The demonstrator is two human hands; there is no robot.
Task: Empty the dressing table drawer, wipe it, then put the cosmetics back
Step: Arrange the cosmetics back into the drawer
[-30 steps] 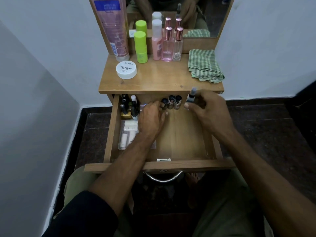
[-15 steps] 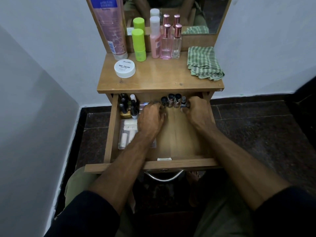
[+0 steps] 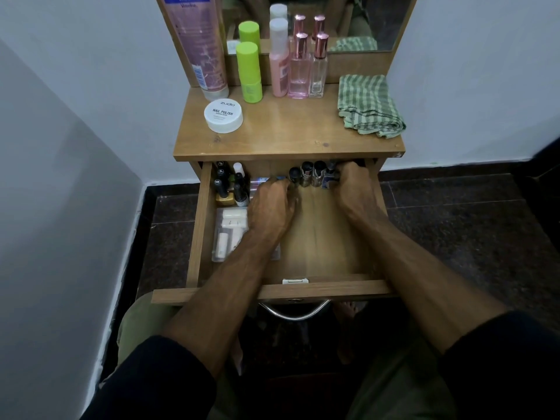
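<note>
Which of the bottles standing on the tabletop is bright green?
The green bottle, second from the left in the back row. The tall tube is lilac, the others pink or clear.
</note>
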